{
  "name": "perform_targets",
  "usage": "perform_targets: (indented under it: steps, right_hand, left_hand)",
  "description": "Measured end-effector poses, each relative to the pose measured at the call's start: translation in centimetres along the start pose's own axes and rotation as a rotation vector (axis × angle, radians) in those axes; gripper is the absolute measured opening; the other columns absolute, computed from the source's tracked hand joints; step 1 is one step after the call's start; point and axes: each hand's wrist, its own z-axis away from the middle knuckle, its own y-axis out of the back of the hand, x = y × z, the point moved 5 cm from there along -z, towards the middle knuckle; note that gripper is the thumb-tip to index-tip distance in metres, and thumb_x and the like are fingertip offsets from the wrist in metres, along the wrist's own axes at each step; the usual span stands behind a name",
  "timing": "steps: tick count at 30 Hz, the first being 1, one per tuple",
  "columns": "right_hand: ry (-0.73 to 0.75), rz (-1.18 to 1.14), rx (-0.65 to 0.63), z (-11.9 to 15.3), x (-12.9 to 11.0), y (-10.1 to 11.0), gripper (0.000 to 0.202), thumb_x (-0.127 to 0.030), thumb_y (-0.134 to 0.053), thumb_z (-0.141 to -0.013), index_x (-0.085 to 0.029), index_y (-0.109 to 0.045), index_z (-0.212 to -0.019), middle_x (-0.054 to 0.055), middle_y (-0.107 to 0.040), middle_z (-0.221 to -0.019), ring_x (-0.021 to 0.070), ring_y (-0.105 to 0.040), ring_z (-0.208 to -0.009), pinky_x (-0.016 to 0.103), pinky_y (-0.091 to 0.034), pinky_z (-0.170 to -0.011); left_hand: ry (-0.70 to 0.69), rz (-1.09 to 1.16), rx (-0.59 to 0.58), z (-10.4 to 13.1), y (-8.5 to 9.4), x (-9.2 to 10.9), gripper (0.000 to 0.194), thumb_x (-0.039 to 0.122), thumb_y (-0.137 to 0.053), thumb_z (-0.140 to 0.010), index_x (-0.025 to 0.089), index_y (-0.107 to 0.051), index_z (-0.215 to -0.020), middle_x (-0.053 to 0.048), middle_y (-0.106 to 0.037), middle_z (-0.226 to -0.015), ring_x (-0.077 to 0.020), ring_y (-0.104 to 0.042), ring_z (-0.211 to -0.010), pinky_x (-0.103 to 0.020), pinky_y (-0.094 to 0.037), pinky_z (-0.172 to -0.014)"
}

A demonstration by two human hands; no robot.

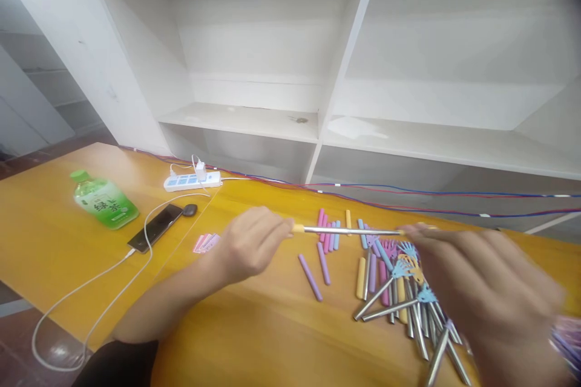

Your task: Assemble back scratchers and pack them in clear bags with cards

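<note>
A telescopic back scratcher (349,231) with a silver rod is stretched level between my two hands above the table. My left hand (254,242) is closed around its yellow end on the left. At the other end, my right hand (485,290), blurred, is closed on a yellow part that mostly hides behind the fingers. Below and partly behind the right hand lies a pile of back scratcher rods (390,296) with blue, pink, orange and purple hand-shaped heads. Several loose coloured handle tubes (310,277), purple, pink, blue and yellow, lie left of that pile.
On the left stand a green tea bottle (106,202), a phone (157,228) on a white cable and a small black object (189,210). A power strip (190,181) lies near the shelf unit (240,121). Pink cards (205,243) lie by my left wrist. Red and blue cables (363,190) run along the back.
</note>
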Motion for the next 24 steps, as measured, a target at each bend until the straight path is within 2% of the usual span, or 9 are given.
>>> perform_targets:
  steps: [3, 6, 10, 15, 21, 24]
  right_hand:
    - [0.174, 0.117, 0.017, -0.3, -3.7, -0.9, 0.023, -0.004, -0.080, -0.084, -0.015, -0.068, -0.099, 0.003, -0.074, -0.086, 0.0139, -0.058, -0.072, 0.028, -0.043, -0.071]
    - [0.148, 0.143, 0.018, -0.1, -5.2, -1.7, 0.020, -0.003, -0.079, -0.084, -0.014, -0.068, -0.097, 0.003, -0.073, -0.084, 0.0136, -0.057, -0.073, 0.027, -0.042, -0.071]
    - [0.135, 0.138, 0.001, 0.3, -5.6, -1.1, 0.024, -0.001, -0.077, -0.085, -0.013, -0.069, -0.104, 0.004, -0.075, -0.090, 0.0157, -0.061, -0.079, 0.029, -0.044, -0.077]
    - [0.152, 0.157, -0.042, 0.5, -5.8, -0.1, 0.024, -0.003, -0.076, -0.087, -0.015, -0.069, -0.107, 0.003, -0.075, -0.091, 0.0141, -0.063, -0.078, 0.028, -0.043, -0.074]
    - [0.151, 0.111, -0.021, 0.9, -5.9, 0.4, 0.031, -0.001, -0.077, -0.085, -0.014, -0.070, -0.112, 0.005, -0.076, -0.093, 0.0165, -0.065, -0.079, 0.032, -0.044, -0.075]
    - [0.170, 0.021, 0.033, 0.9, -5.4, 0.9, 0.035, 0.002, -0.076, -0.083, -0.013, -0.070, -0.114, 0.007, -0.077, -0.094, 0.0188, -0.065, -0.078, 0.035, -0.048, -0.076]
  left_hand:
    - [0.019, -0.010, -0.019, -0.3, -0.9, 1.3, 0.027, 0.006, -0.066, -0.093, 0.006, -0.059, -0.120, -0.008, -0.069, -0.082, -0.0186, -0.060, -0.072, -0.033, -0.050, -0.063]
    - [0.059, -0.008, -0.058, -0.3, -1.3, 1.4, 0.022, 0.006, -0.063, -0.095, 0.007, -0.060, -0.117, -0.008, -0.069, -0.082, -0.0198, -0.060, -0.075, -0.035, -0.052, -0.065]
    - [0.054, 0.021, -0.063, -0.2, -0.8, 1.1, 0.019, 0.009, -0.055, -0.100, 0.011, -0.059, -0.119, -0.009, -0.068, -0.087, -0.0209, -0.062, -0.080, -0.036, -0.054, -0.069]
    - [0.063, 0.088, -0.076, -0.2, -0.4, 1.1, 0.023, 0.013, -0.050, -0.103, 0.014, -0.057, -0.125, -0.011, -0.068, -0.092, -0.0208, -0.064, -0.081, -0.037, -0.055, -0.070]
    - [0.064, 0.125, -0.084, -0.6, 0.3, 1.3, 0.024, 0.015, -0.051, -0.103, 0.014, -0.056, -0.127, -0.011, -0.069, -0.093, -0.0207, -0.065, -0.081, -0.037, -0.055, -0.070]
    - [0.063, 0.141, -0.087, -0.7, 0.7, 1.0, 0.023, 0.013, -0.050, -0.103, 0.015, -0.057, -0.125, -0.010, -0.069, -0.092, -0.0196, -0.064, -0.079, -0.036, -0.054, -0.070]
